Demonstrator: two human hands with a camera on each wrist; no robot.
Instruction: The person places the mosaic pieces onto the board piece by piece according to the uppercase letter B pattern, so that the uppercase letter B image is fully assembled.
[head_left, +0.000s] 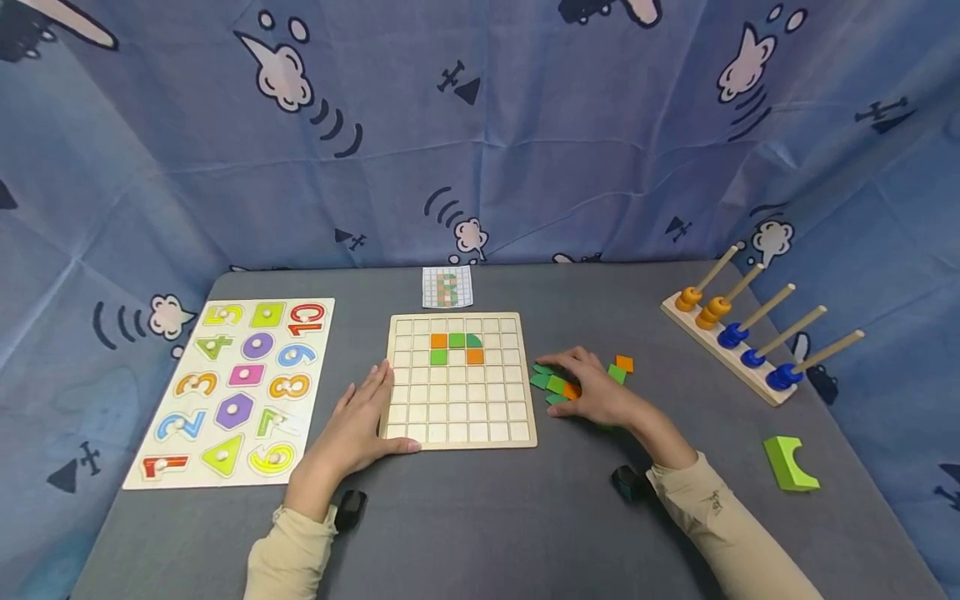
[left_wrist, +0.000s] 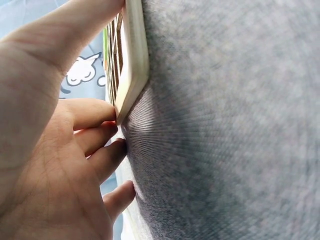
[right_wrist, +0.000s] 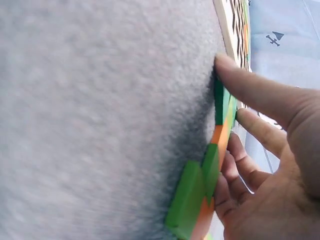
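Note:
A wooden grid board [head_left: 457, 408] lies flat on the grey table, with several orange and green tiles, among them a green tile [head_left: 457, 340], in its upper cells. My left hand [head_left: 358, 429] rests at the board's lower left corner, fingers along the left edge and thumb at the front edge. Right of the board, my right hand [head_left: 596, 392] is spread over a loose group of green and orange tiles [head_left: 556, 384], thumb and fingers on either side of them. In the right wrist view, the thumb touches the table by a dark green tile [right_wrist: 219, 102]. The palm hides some tiles.
A small printed pattern card [head_left: 447, 287] lies behind the board. To the left is a number and shape puzzle [head_left: 232, 392]. At right stand a peg abacus [head_left: 727, 350] and a light green arch block [head_left: 789, 464]. A blue patterned curtain [head_left: 480, 133] hangs behind.

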